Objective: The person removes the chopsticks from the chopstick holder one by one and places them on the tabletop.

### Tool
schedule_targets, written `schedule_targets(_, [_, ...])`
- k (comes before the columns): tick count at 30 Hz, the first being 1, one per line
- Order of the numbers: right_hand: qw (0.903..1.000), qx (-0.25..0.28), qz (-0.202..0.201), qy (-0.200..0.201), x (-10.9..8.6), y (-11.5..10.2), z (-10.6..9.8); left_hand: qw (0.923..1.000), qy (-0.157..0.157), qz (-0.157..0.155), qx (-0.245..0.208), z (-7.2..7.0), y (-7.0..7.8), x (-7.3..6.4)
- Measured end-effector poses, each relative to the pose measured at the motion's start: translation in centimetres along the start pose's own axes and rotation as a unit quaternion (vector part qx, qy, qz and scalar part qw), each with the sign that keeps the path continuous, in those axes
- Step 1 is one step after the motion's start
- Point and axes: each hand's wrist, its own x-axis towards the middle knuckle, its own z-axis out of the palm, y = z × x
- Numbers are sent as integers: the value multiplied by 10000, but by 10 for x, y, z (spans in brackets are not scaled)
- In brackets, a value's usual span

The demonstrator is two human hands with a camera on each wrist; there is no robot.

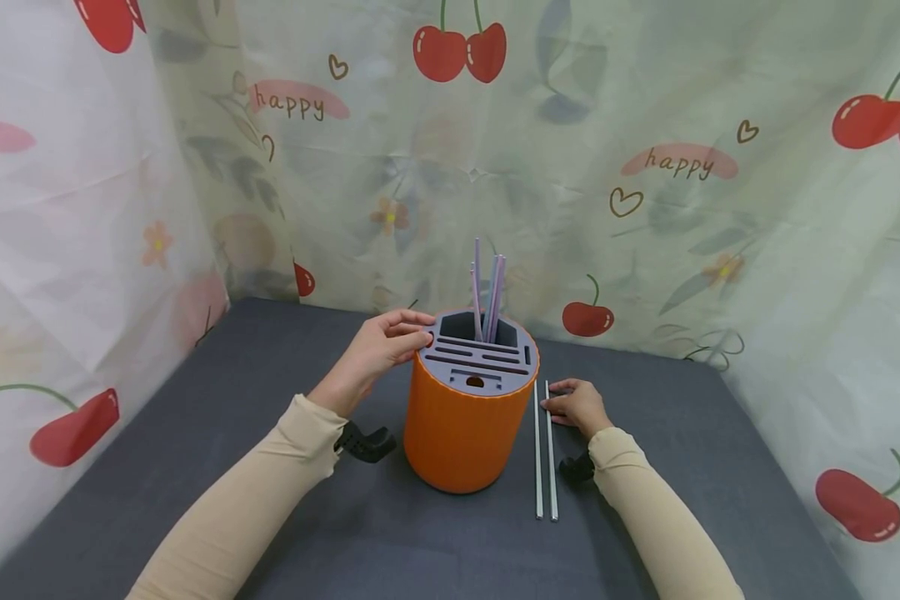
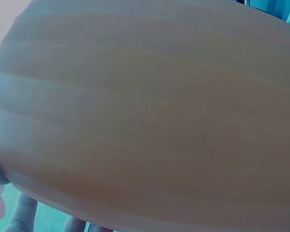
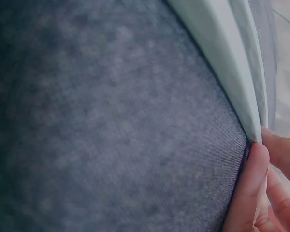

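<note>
An orange knife and utensil holder (image 1: 457, 437) with a grey slotted lid stands upright on the table. My left hand (image 1: 371, 354) grips its rim at the left, thumb and forefinger at the lid's edge. The holder's ribbed side (image 2: 145, 121) fills the left wrist view. Several thin purplish chopsticks (image 1: 495, 292) stand in the large rear opening. Right of the holder, two silver chopsticks lie side by side, pointing away. My right hand (image 1: 579, 406) pinches the far end of the right-hand chopstick (image 1: 552, 467); the left-hand chopstick (image 1: 538, 458) lies beside it. Thumb and forefinger meet on the chopstick (image 3: 227, 53) in the right wrist view.
A dark grey cloth (image 1: 435, 554) covers the table. Curtains with cherries and the word "happy" (image 1: 292, 100) hang behind and at both sides, close to the table's edges. A black wrist camera (image 1: 367, 442) hangs under the left forearm, close to the holder.
</note>
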Motion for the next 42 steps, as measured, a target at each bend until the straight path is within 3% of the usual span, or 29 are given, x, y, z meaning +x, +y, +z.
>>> schedule_targets(10, [9998,31,196,-28,4,0,-1,10000,-30,40,17,1,-1,1])
schedule_targets(15, [9980,592,224,-54,3,-15,-9,10000,-43,57,21,1,1,0])
schedule_targets(19, [9895,1423,-80,-237,-3,-50,-24,10000,-21,64,39,1,2,0])
schedule_targets(22, [9700,2329,-458,-533,-13,-85,-36,10000,11,54,73,0,1,0])
schedule_targets(28, [9013,4020,-1365,-859,-41,-152,-46,9999,65,-6,84,-2,0,1])
schedule_targets(31, [8863,4166,-1836,-841,-54,-177,-42,9999,19,48,123,-2,0,1])
schedule_targets(33, [8877,4028,-2058,-855,-61,-189,-37,9999,-1,83,138,-2,0,1])
schedule_targets(37, [9019,3551,-2289,-895,-70,-206,-24,9998,-35,123,158,-2,-1,1])
schedule_targets(42, [9205,3007,-2274,-1025,-73,-215,-13,9998,-57,127,170,-1,-3,2])
